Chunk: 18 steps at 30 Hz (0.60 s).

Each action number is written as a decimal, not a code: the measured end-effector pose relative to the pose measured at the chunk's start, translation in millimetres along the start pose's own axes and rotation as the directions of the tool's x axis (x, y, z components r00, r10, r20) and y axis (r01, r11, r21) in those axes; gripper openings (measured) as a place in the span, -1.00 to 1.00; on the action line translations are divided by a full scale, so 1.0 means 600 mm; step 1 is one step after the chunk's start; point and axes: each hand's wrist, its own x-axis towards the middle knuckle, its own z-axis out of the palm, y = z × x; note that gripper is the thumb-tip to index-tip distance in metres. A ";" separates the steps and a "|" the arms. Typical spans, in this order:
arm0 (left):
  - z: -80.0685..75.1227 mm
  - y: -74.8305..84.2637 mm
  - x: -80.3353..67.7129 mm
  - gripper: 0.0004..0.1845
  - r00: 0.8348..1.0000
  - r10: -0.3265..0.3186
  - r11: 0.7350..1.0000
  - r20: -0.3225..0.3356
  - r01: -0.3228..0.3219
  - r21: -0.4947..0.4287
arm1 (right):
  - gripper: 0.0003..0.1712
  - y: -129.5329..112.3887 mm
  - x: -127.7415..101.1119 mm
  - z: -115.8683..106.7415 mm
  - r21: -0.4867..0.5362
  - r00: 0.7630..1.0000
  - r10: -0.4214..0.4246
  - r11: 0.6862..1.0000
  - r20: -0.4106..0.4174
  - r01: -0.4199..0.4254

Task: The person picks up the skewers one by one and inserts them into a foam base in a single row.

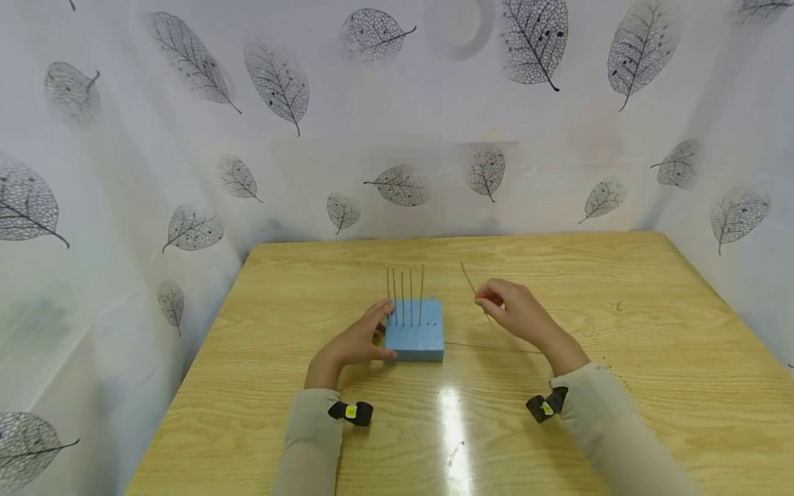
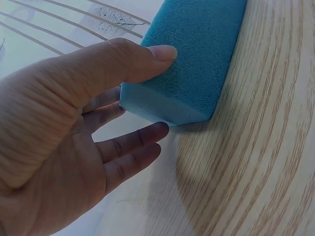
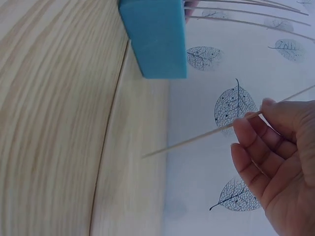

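Sleeved forearms lead to both hands: left hand [image 1: 356,341] steadies the foam block [image 1: 414,331] at its 9 o'clock side, thumb pressed on. Right hand [image 1: 515,311] pinches a thin stick [image 1: 468,277] at the block's 3 o'clock, tilted, its upper tip pointing toward 11 o'clock

I see a light wooden bench [image 1: 651,331] with a bright glare near its front edge. White sheeting printed with grey leaves [image 1: 533,41] closes it in on three sides.
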 end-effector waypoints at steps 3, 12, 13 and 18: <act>0.001 -0.001 0.000 -0.02 1.000 -0.003 1.000 -0.001 0.003 0.006 | -0.93 -0.011 0.007 0.004 0.029 1.000 0.010 1.000 -0.005 -0.010; 0.000 0.000 -0.002 -0.01 1.000 -0.004 1.000 0.005 0.004 -0.022 | -0.89 -0.041 0.031 0.021 0.089 0.997 -0.041 0.995 -0.063 0.047; 0.000 0.000 -0.002 0.00 1.000 -0.005 1.000 0.005 0.006 -0.024 | -0.90 -0.045 0.033 0.022 0.095 0.996 -0.050 0.994 -0.070 0.057; -0.001 0.000 -0.002 -0.01 1.000 -0.005 1.000 0.007 0.005 -0.027 | -0.89 -0.056 0.044 0.027 0.110 0.993 -0.081 0.990 -0.081 0.090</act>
